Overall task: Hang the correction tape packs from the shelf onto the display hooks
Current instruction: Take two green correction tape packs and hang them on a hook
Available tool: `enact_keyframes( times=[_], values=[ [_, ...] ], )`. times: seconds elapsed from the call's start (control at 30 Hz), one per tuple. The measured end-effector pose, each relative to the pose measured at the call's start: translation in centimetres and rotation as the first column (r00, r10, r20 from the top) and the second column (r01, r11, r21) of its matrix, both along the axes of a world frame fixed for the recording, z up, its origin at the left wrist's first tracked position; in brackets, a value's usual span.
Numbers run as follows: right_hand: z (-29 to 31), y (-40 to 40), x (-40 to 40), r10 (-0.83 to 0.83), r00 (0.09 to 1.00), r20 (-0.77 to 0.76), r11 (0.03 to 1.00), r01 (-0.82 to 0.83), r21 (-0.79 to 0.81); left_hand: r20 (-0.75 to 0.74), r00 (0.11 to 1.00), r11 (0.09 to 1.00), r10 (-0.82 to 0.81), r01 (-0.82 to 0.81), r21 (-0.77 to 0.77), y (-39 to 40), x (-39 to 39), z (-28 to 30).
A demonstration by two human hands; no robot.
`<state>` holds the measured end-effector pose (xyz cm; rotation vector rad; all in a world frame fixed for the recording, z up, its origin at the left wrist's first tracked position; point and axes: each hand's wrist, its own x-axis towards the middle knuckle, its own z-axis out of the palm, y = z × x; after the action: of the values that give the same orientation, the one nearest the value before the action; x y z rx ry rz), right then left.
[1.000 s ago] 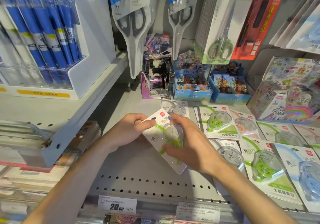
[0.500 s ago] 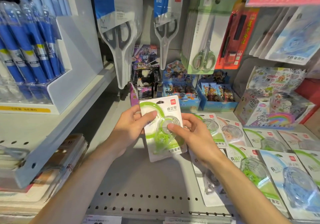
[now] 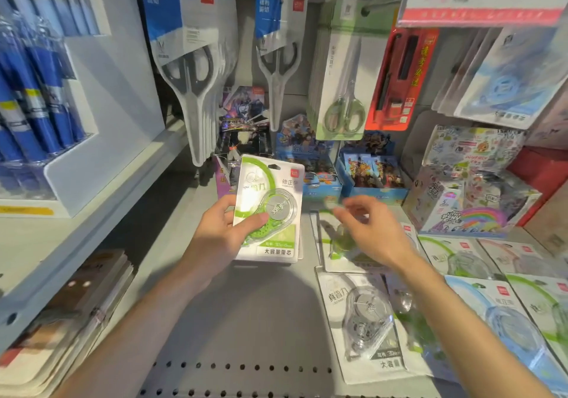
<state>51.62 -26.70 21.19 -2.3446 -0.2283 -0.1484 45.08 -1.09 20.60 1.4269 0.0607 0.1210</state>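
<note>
Loads of other stuff around: packaged scissors [image 3: 190, 69] hanging up top, a green-handled pair [image 3: 344, 90] further right, and a red pen pack [image 3: 399, 78] just beside that. Blue pens [image 3: 33, 90] fill the left rack, with card boxes [image 3: 370, 173] at the back and a rainbow sticker box [image 3: 467, 204] on the right.

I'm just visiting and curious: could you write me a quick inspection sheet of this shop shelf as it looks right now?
Surface: grey perforated shelf, bare at the middle.
Job's things: one green correction tape pack held upright; more packs lie flat on the shelf's right side.
Clutter: card boxes and a sticker box at the back.
Hands: left hand grips the pack, thumb on its front; right hand hovers above the flat packs, fingers loosely spread, blurred, holding nothing.
Cables: nothing seen.
Surroundings: hanging scissors packs, blue pens at left, notebooks below.
</note>
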Motion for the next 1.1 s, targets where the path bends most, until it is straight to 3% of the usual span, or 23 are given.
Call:
enact_keyframes(
  times=[0.13,0.23,0.37,0.5,0.63,0.8,0.93,1.1],
  values=[
    [-0.8,-3.3,1.5,-0.119,0.991,-0.058,0.933,0.092,-0.347,-0.005,1.000,1.000,-0.011,0.011,0.003,-1.0,0.6,0.4],
    [-1.1,-3.7,1.5,-0.142,0.978,-0.152,0.903,0.066,-0.425,-0.029,0.999,1.000,-0.027,0.027,0.006,-1.7,1.0,0.6],
    [-0.9,-3.0,1.5,-0.095,0.982,-0.165,0.982,0.065,-0.179,-0.043,0.999,1.000,-0.011,0.013,0.028,-2.1,1.3,0.7],
    [-0.3,-2.2,1.4,-0.061,0.983,-0.175,0.989,0.083,0.122,-0.029,0.999,1.000,0.020,-0.020,0.022,-1.6,1.5,0.7],
    [0.3,-1.7,1.1,-0.038,0.980,-0.195,0.906,0.116,0.407,-0.017,0.999,0.999,0.044,-0.044,0.028,-0.8,1.3,0.4],
    [1.4,-0.8,-0.3,-0.012,0.995,-0.099,0.749,0.075,0.659,-0.030,0.997,0.998,0.068,-0.068,-0.008,-0.3,0.8,0.2],
    [1.9,0.6,-1.8,0.096,0.991,-0.091,0.652,0.007,0.758,-0.035,0.998,0.998,0.061,-0.062,-0.031,-1.4,-0.1,-0.1],
    [1.6,2.7,-3.8,0.103,0.993,-0.050,0.733,-0.042,0.679,0.014,1.000,0.995,-0.019,0.020,-0.102,-2.3,-1.1,-0.1]
  ],
)
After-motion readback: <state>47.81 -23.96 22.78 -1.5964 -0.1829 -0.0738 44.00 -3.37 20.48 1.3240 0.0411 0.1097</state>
